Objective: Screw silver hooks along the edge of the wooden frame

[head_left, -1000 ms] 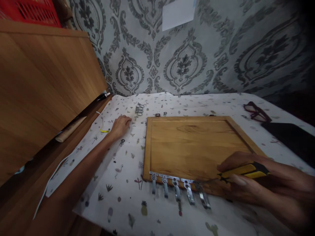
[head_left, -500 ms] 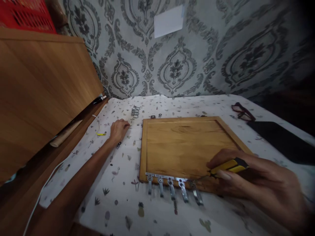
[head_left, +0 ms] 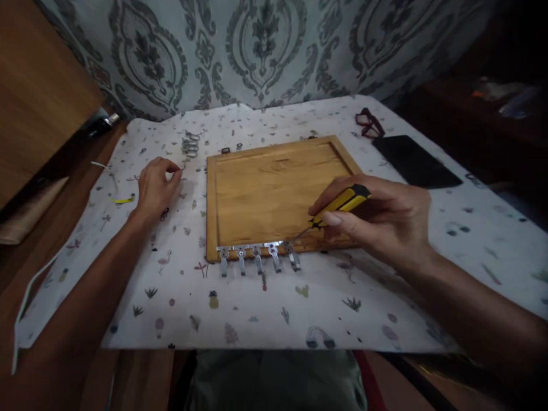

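In my right hand is a screwdriver with a yellow and black handle. Its shaft slants down left, the tip at the right end of a metal hook rail. This rail, with several silver hooks, lies along the near edge of a framed wooden board. My left hand rests on the cloth left of the board, thumb and finger pinched together. Something tiny seems to be at its fingertips, too small to name. Just beyond lies a small cluster of metal hooks.
A printed white cloth covers the table. Eyeglasses and a flat black object lie at the back right. A wooden cabinet stands left, near a white cord and a yellow strip. Patterned wallpaper rises behind.
My view has tilted down and shifted, so the table's near edge and my lap now show. The left fingers look more pinched. The screwdriver tip stays near the same end of the rail.
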`<state>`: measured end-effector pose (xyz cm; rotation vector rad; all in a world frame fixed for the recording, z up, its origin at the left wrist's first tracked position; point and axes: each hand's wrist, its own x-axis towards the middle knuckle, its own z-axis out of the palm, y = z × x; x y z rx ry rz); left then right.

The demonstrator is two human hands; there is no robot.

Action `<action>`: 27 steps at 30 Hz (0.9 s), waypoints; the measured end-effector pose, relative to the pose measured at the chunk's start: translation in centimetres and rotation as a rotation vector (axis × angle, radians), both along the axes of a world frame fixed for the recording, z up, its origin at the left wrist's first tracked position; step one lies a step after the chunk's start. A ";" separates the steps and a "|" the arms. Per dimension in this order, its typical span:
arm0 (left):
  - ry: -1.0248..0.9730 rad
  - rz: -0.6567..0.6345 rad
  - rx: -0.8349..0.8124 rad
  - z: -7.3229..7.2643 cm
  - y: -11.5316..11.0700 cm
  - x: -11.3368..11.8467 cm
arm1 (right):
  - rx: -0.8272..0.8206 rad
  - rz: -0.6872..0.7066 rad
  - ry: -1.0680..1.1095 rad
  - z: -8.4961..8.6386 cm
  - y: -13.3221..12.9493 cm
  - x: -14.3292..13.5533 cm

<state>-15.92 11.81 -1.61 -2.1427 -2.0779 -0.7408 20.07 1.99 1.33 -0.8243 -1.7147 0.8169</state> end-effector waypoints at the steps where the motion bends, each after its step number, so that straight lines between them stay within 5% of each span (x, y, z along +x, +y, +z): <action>1: -0.061 -0.092 0.028 0.6 -0.7 0.8 | 0.007 0.006 0.003 0.0 0.0 0.0; 7: -0.372 -0.735 -0.272 3.5 -7.1 8.5 | -0.002 0.029 0.048 -0.1 0.1 0.0; 10: -0.357 -0.882 -0.498 4.1 -8.8 11.6 | 0.007 0.000 0.029 -0.2 0.0 0.0; 14: -0.262 -0.904 -0.677 4.2 -8.8 13.7 | 0.025 -0.013 0.010 -0.2 0.0 0.0; 27: -0.138 -0.897 -0.733 3.3 -7.3 15.6 | 0.001 0.006 0.004 -0.2 -0.5 0.4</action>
